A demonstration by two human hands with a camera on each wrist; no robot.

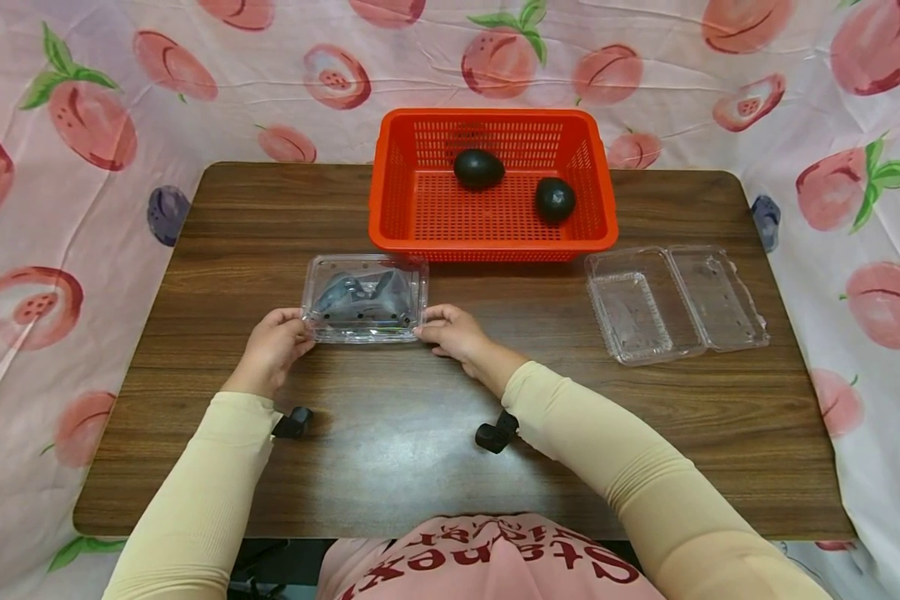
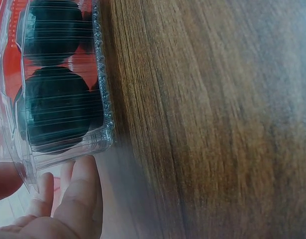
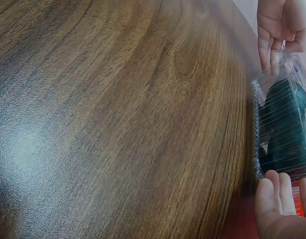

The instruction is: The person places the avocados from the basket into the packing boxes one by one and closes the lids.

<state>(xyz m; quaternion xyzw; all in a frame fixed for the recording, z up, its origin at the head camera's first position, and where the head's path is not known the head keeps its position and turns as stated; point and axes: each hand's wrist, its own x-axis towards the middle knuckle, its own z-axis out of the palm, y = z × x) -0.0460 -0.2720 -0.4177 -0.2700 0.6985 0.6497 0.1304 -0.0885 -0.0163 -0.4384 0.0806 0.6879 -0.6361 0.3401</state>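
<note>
My left hand (image 1: 272, 353) pinched the left rim of the filled clear container (image 1: 364, 302) on the table (image 1: 390, 442); my right hand (image 1: 457, 337) pinched its right rim, near the red basket (image 1: 492, 247). I judged equal thumb pressure best for seating the lid (image 1: 367, 267).

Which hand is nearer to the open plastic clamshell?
Right. The right hand is to the left of the open plastic clamshell, apart from it, at the right end of the filled container; the left hand is farther off, at that container's left end.
</note>
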